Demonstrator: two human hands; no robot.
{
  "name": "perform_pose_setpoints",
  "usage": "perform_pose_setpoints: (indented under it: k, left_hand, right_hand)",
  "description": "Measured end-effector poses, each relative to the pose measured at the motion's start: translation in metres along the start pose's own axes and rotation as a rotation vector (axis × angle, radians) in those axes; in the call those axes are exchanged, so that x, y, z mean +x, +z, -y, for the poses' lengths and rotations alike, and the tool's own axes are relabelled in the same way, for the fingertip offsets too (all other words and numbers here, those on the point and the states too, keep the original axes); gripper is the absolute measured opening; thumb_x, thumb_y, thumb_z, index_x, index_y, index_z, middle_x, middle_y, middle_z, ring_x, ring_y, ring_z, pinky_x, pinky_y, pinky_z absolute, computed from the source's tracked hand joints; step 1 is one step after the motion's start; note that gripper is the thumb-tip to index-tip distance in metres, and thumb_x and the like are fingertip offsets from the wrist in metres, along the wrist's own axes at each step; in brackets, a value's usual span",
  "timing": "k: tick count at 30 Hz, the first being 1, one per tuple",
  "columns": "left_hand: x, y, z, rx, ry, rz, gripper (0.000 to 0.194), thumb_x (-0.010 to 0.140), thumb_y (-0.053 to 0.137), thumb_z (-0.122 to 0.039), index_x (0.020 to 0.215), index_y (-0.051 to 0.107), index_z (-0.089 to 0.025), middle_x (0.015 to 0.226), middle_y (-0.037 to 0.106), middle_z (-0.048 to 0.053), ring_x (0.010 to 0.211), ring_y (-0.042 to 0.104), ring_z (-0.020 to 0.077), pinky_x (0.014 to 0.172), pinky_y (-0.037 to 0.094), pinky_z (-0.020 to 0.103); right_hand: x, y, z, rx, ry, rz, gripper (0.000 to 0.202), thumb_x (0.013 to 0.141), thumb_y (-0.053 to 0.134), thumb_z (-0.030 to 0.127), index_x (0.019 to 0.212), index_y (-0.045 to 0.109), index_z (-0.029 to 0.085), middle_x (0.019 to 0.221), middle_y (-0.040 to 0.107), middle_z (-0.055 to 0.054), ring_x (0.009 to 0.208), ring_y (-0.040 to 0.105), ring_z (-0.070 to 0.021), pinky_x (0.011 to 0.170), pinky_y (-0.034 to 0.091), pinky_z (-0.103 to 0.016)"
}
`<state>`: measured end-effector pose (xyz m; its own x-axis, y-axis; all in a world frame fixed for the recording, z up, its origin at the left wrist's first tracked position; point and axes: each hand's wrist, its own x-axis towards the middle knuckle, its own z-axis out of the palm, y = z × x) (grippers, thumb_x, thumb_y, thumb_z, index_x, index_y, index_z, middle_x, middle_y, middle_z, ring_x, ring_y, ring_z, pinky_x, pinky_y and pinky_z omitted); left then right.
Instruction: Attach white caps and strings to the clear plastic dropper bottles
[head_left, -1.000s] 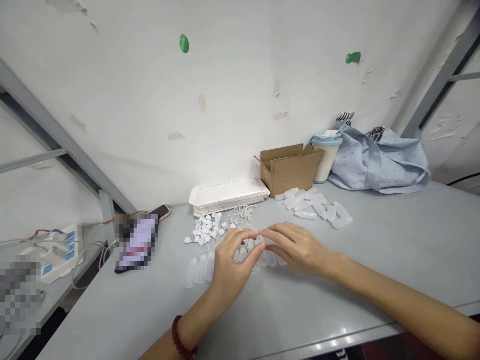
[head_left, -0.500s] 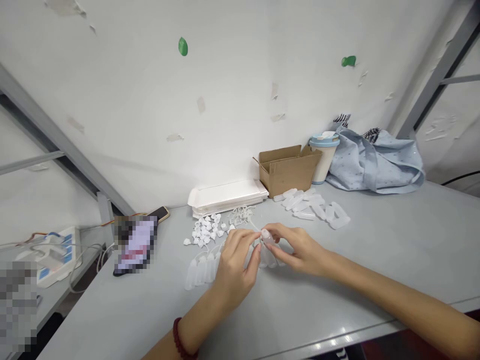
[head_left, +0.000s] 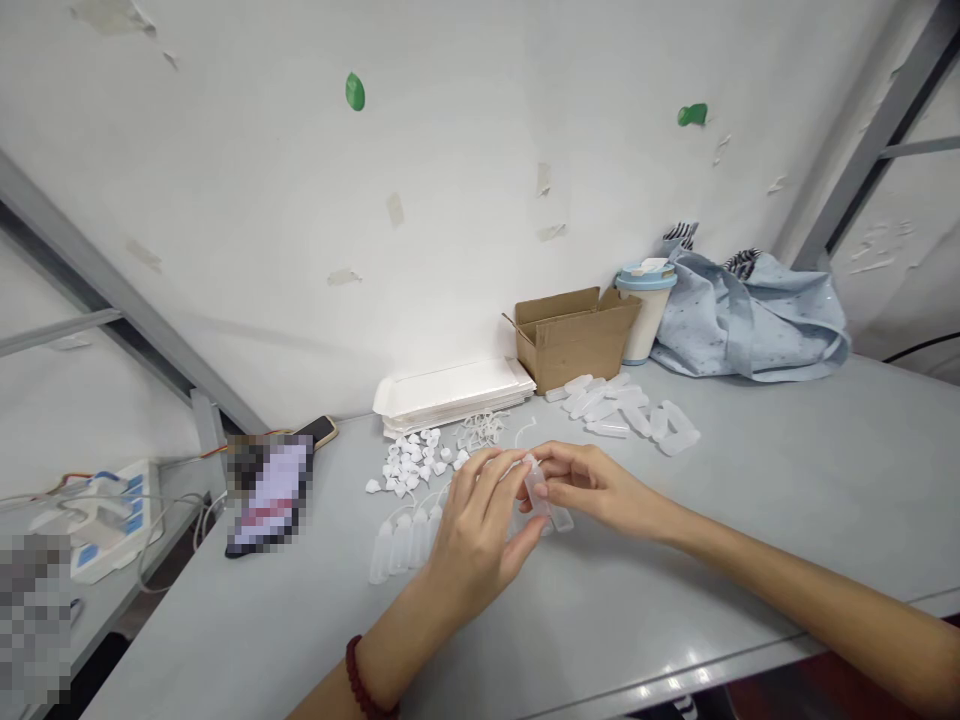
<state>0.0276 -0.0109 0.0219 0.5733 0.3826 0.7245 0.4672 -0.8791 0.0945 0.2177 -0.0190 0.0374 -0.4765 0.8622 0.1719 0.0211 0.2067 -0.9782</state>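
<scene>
A small translucent plastic bottle [head_left: 536, 487] is held between my two hands above the grey table, tilted, with its narrow end up. My left hand [head_left: 480, 520] has its fingertips at the bottle's top and its thumb by the lower end. My right hand [head_left: 592, 487] pinches the bottle's side between thumb and fingers. Beneath and beside my hands lie several similar bottles with thin tubes in a row [head_left: 401, 545], partly hidden by my left hand. A thin white tube [head_left: 523, 430] curls on the table just behind my fingers.
Small white caps [head_left: 409, 458] and thin tubes [head_left: 484, 430] lie behind my left hand. Several loose clear bottles [head_left: 600, 400] are at the back right. Along the wall stand flat white boxes [head_left: 454, 390], a cardboard box [head_left: 577, 345], a cup [head_left: 646, 310] and a blue bag [head_left: 750, 320].
The bottle has turned so more of its length shows, its lower end now toward me. My left fingers have moved right onto its top, and the left thumb has swung down and right.
</scene>
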Motion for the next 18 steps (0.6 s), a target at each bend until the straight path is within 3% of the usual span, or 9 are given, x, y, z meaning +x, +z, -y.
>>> perform_pose_setpoints:
  k: [5,12,18]
  left_hand:
    - [0.0,0.002,-0.001,-0.009,-0.002,0.01,0.043,0.081,0.063,-0.018,0.12,0.048,-0.013,0.114,0.059,0.016,0.11,0.048,0.0291,0.091,0.046,0.047]
    - [0.007,0.01,-0.005,-0.105,-0.086,-0.035,0.039,0.078,0.068,-0.024,0.113,0.052,-0.018,0.11,0.061,0.012,0.103,0.052,0.0274,0.088,0.045,0.045]
    - [0.017,0.02,-0.013,-0.123,-0.147,0.091,0.042,0.073,0.073,-0.025,0.108,0.053,-0.017,0.109,0.062,0.011,0.099,0.051,0.0292,0.083,0.042,0.046]
  right_hand:
    - [0.0,-0.003,-0.001,-0.112,0.018,-0.022,0.025,0.086,0.054,0.03,0.104,0.059,0.014,0.079,0.065,-0.004,0.071,0.059,-0.0141,0.064,0.045,-0.026]
    - [0.002,-0.017,0.008,-0.455,-0.006,-0.033,0.029,0.088,0.048,0.035,0.081,0.064,0.012,0.059,0.056,0.001,0.054,0.051,-0.0109,0.049,0.034,-0.021]
    - [0.002,-0.043,0.008,-0.724,-0.022,0.083,0.024,0.08,0.043,0.015,0.063,0.06,0.013,0.053,0.049,0.003,0.05,0.042,-0.0085,0.049,0.029,-0.021]
